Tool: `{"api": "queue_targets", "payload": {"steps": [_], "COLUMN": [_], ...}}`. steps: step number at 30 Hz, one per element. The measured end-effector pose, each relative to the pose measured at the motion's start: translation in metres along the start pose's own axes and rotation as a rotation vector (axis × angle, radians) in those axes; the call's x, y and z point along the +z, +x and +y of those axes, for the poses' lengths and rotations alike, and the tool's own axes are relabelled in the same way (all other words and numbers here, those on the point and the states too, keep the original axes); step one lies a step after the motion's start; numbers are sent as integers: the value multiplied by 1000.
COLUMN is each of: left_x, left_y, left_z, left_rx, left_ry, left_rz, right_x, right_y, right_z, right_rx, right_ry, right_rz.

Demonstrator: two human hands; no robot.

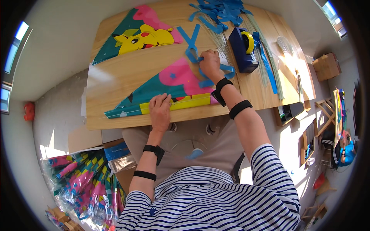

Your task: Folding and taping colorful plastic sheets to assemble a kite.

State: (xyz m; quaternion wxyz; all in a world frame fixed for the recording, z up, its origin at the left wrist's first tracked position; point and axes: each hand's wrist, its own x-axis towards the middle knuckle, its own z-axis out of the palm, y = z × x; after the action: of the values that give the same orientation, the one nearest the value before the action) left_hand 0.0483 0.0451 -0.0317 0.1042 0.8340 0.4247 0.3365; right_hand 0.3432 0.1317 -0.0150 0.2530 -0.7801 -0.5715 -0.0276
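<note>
Along the near edge of the table (115, 81), the left hand (160, 110) lies with fingers extended on the folded printed sheet (169, 88); farther right, the right hand (211, 64) has fingers closed on blue ribbon (191, 43) (how firmly, I cannot tell). Loose loops could tangle; lighter left-hand pressure might let the sheet slip.

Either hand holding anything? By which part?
Right hand seems to pinch a blue ribbon, exact spot hidden; left hand rests on near edge of folded kite sheet.
</note>
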Motion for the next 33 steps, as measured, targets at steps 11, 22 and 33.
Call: {"api": "queue_targets", "payload": {"steps": [11,22,33], "left_x": [2,5,6], "left_y": [0,-2,-2], "left_z": [0,-7,-8], "left_rx": [-1,43,69], "left_ry": [7,-6,12], "left_rz": [18,31,28], "right_x": [-145,-247,-280], "right_y": [54,49,-14], "right_z": [37,145,250], "right_rx": [682,639,868], "right_ry": [1743,1931,1777], "right_rz": [-117,67,330]}}
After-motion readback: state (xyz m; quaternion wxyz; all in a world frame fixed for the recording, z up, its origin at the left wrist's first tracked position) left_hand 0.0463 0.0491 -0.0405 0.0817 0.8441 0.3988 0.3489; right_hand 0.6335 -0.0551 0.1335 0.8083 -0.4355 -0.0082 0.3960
